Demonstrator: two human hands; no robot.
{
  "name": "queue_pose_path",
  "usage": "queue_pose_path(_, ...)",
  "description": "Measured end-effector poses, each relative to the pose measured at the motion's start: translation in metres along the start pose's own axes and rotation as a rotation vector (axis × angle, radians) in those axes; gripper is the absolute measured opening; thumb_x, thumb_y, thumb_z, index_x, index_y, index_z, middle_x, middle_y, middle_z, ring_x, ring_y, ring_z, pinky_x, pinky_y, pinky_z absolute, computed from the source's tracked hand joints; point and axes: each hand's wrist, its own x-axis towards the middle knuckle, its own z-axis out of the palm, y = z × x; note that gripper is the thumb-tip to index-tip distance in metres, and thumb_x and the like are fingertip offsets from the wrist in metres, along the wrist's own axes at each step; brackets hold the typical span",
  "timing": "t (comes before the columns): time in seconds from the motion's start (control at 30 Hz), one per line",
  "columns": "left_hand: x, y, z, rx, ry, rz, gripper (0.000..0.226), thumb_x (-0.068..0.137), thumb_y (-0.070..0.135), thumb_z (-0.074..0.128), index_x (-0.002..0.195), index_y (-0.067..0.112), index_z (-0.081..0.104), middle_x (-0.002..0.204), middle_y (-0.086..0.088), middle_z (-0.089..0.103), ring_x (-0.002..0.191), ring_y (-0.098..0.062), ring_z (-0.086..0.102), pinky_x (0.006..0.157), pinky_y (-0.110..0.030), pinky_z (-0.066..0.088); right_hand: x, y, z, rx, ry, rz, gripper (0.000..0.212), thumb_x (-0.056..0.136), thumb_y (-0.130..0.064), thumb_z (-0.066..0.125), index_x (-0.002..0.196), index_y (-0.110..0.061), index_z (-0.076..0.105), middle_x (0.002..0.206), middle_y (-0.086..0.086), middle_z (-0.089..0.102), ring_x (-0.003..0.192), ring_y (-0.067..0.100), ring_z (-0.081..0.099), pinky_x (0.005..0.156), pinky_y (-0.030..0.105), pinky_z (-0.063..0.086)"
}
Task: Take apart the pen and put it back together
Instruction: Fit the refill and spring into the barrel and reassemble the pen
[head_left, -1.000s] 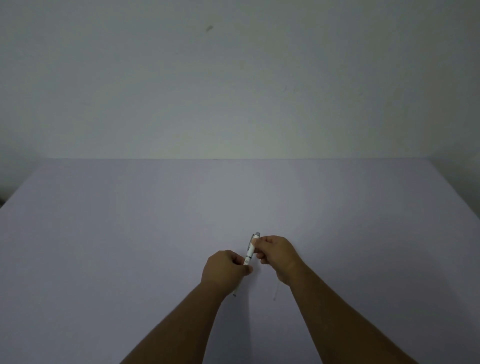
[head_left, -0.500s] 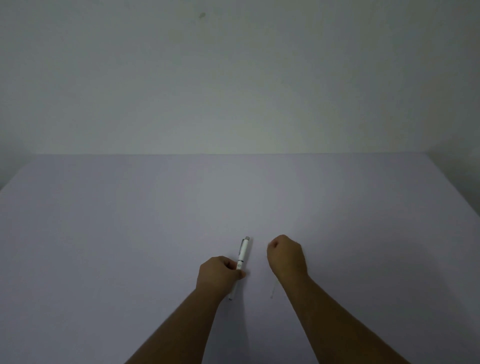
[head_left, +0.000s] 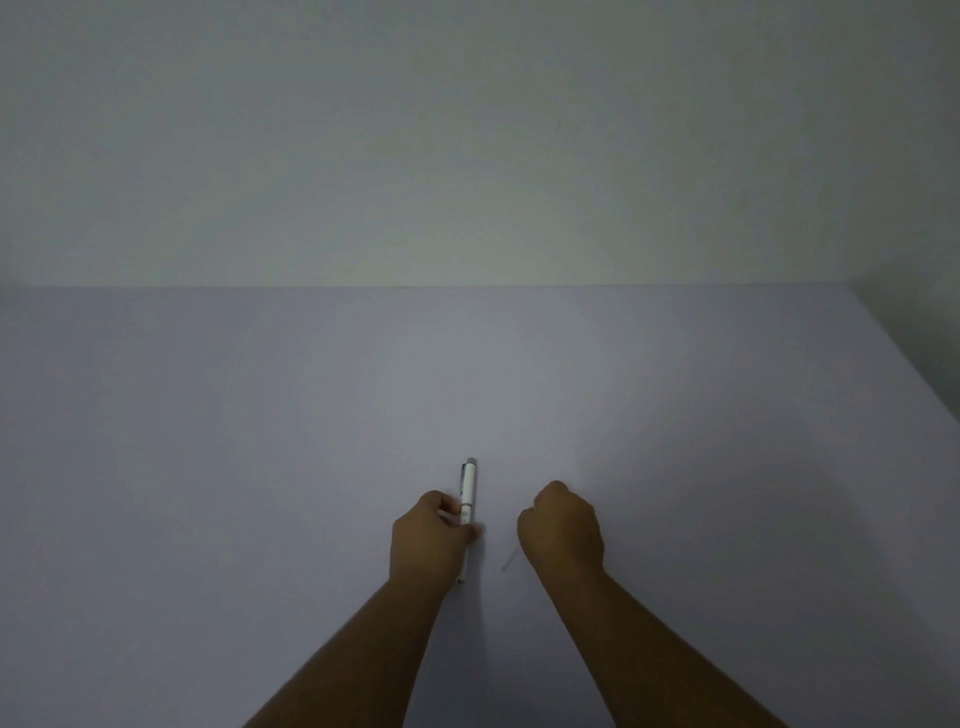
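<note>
Just slim white pen (head_left: 468, 488) in left hand (head_left: 427, 540).

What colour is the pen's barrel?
White, with a grey cap end, seen in the head view: the pen, held in the left hand.

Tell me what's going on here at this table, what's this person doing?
A person is working on a slim white plastic pen over a plain pale table. The left hand has it in its grip around the lower barrel, with the pen's top end pointing away from the person. The right hand is closed in a fist beside it, not touching the pen. A thin pale rod pokes out beneath that fist; what it is can't be told.
</note>
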Motion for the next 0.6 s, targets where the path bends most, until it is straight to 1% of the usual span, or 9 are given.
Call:
queue_pose_path(0.1,0.002,0.001,0.004,0.004,0.004,0.0,0.028,0.07,0.026,0.078,0.07,0.027,0.05,0.069,0.008,0.058,0.061,-0.004,0.054,0.048,-0.017,0.036,0.001,-0.001,0.003,0.005,0.009,-0.062,0.025,0.088,-0.012,0.047,0.11,-0.008,0.057,0.11,0.012,0.065,0.102,0.027,0.06,0.077,0.033,0.053)
queue_pose_path(0.2,0.003,0.001,0.007,0.009,0.007,0.001,0.025,0.071,0.026,0.077,0.077,0.024,0.053,0.071,0.007,0.058,0.062,-0.006,0.055,0.049,-0.017,0.038,0.002,-0.003,0.006,0.02,0.019,-0.137,0.022,0.089,-0.014,0.046,0.107,-0.012,0.059,0.106,0.011,0.066,0.101,0.027,0.06,0.077,0.033,0.052)
queue_pose_path(0.3,0.004,0.001,0.009,0.02,0.01,0.0,0.024,0.073,0.027,0.076,0.082,0.022,0.053,0.075,0.005,0.059,0.064,-0.009,0.056,0.052,-0.017,0.041,0.002,-0.005,0.007,0.019,0.029,-0.198,0.02,0.091,-0.018,0.047,0.105,-0.014,0.061,0.105,0.01,0.066,0.095,0.025,0.062,0.071,0.028,0.049)
queue_pose_path(0.5,0.004,0.003,0.011,0.049,0.008,-0.019,0.026,0.074,0.027,0.075,0.083,0.022,0.051,0.072,0.006,0.055,0.06,-0.004,0.051,0.048,-0.014,0.035,0.002,-0.006,0.01,0.012,0.024,-0.281,0.019,0.091,-0.022,0.049,0.102,-0.013,0.063,0.103,0.009,0.066,0.098,0.024,0.06,0.081,0.035,0.054)
queue_pose_path(0.6,0.003,0.003,0.012,0.051,0.006,-0.029,0.027,0.073,0.028,0.076,0.082,0.022,0.051,0.07,0.008,0.055,0.059,-0.003,0.052,0.047,-0.014,0.034,0.003,-0.005,0.01,0.025,0.017,-0.287,0.018,0.091,-0.025,0.053,0.1,-0.013,0.063,0.102,0.009,0.066,0.096,0.024,0.061,0.081,0.035,0.054)
